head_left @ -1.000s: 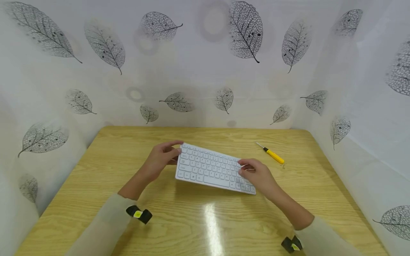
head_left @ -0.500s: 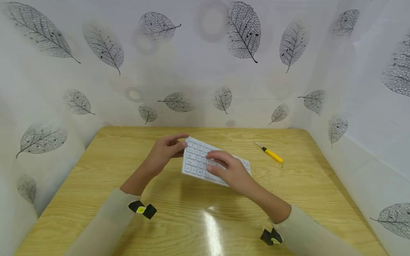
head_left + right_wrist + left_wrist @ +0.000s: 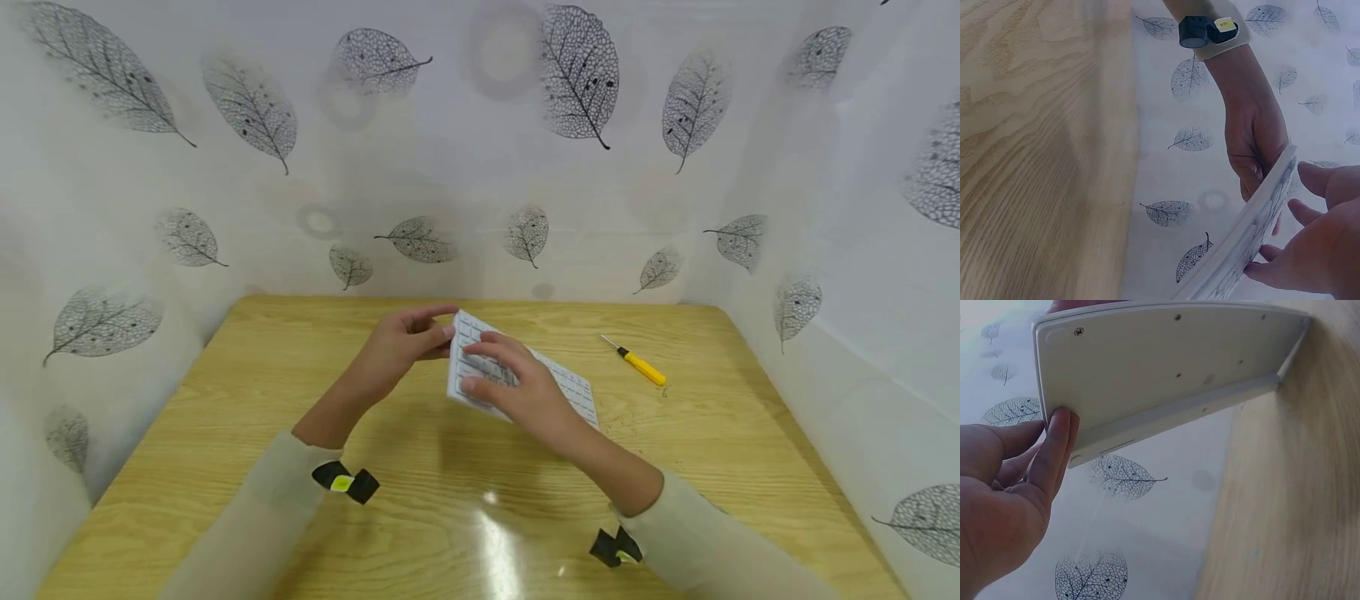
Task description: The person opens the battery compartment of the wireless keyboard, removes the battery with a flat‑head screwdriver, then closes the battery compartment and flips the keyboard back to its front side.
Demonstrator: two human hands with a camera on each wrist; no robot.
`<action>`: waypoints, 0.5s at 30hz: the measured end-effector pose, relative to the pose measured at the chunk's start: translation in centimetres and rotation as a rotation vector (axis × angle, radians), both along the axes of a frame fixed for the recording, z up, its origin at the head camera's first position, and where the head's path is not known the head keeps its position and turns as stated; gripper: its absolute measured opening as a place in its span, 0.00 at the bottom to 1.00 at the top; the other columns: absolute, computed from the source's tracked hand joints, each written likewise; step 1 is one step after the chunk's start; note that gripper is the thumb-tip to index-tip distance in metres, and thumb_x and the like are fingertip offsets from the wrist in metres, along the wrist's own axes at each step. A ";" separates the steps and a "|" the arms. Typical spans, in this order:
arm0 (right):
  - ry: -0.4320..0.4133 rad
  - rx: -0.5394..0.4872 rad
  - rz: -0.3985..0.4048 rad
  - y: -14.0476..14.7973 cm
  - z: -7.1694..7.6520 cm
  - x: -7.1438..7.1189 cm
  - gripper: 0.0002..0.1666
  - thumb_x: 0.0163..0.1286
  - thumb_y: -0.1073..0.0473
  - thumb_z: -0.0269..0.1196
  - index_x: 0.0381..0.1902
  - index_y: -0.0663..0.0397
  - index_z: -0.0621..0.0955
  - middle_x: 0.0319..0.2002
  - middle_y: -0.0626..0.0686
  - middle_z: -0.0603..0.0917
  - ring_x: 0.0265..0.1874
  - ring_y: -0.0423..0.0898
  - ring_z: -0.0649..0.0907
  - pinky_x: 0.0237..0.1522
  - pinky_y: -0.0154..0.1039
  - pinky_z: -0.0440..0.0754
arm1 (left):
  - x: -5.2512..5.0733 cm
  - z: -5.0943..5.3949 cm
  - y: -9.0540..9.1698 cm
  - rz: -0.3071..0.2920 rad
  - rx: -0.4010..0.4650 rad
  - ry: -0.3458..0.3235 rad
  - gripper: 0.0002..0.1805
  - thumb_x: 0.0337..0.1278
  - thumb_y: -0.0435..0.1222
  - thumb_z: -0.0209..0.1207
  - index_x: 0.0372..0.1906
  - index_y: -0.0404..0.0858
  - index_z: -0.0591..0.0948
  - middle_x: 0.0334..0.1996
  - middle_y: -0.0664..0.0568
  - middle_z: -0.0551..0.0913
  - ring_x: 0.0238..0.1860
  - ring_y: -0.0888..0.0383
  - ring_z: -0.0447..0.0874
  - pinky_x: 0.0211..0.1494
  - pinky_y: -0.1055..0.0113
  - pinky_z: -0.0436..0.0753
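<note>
A white keyboard [image 3: 576, 393] is held tilted above the table, its left end raised. My left hand [image 3: 392, 350] grips that end, the thumb on the key side and other fingers behind. In the left wrist view, fingers of that hand press the keyboard's plain underside [image 3: 1147, 369], where several small screws show. Over the left half of the keys hovers my right hand [image 3: 528, 398], fingers spread and slightly bent. The right wrist view has the right hand [image 3: 1325, 244] close against the key side; exact fingertip contact is hard to tell.
A yellow-handled screwdriver [image 3: 643, 367] lies on the wooden table [image 3: 300, 358], right of the keyboard. Small dark specks are near its handle end. White curtains [image 3: 465, 167] with leaf prints stand behind and at both sides.
My right hand has moved left, from the keyboard's right end to over its left half. My left hand has shifted right and upward, tilting the keyboard more steeply. The screwdriver stays put.
</note>
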State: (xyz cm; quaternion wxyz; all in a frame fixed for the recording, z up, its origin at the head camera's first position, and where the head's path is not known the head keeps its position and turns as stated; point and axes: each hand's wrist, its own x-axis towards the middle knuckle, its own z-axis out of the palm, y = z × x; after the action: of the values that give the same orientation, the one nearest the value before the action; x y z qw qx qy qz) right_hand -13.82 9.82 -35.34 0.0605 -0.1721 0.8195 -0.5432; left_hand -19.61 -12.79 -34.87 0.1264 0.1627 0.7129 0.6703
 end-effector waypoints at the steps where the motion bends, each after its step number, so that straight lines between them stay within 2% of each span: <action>1: 0.006 0.003 0.003 -0.1 0.1 0.0 0.25 0.68 0.40 0.67 0.62 0.30 0.80 0.76 0.41 0.64 0.77 0.51 0.60 0.73 0.59 0.62 | 0.0 0.1 0.0 -0.001 0.004 -0.002 0.23 0.72 0.36 0.58 0.69 0.37 0.75 0.43 0.41 0.80 0.46 0.53 0.88 0.56 0.58 0.84; 9: 0.031 0.021 0.004 -0.1 1.3 0.3 0.25 0.68 0.38 0.66 0.63 0.26 0.79 0.75 0.38 0.64 0.75 0.49 0.64 0.66 0.56 0.71 | 0.1 1.7 0.2 -0.009 0.054 0.004 0.23 0.71 0.33 0.58 0.68 0.33 0.74 0.40 0.44 0.79 0.44 0.56 0.88 0.54 0.60 0.85; 15: 0.005 -0.012 -0.013 0.0 2.6 0.6 0.26 0.68 0.38 0.65 0.64 0.25 0.78 0.75 0.39 0.65 0.73 0.53 0.67 0.62 0.56 0.77 | 0.0 3.3 0.7 -0.038 0.054 0.025 0.24 0.71 0.32 0.58 0.69 0.33 0.73 0.41 0.43 0.80 0.46 0.54 0.87 0.56 0.60 0.84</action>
State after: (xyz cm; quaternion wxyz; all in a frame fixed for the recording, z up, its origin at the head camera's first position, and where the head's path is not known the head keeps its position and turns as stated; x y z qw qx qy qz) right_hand -13.25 9.84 -32.70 0.0538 -0.1686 0.8174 -0.5483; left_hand -19.61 -12.09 -31.60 0.1256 0.1878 0.6927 0.6849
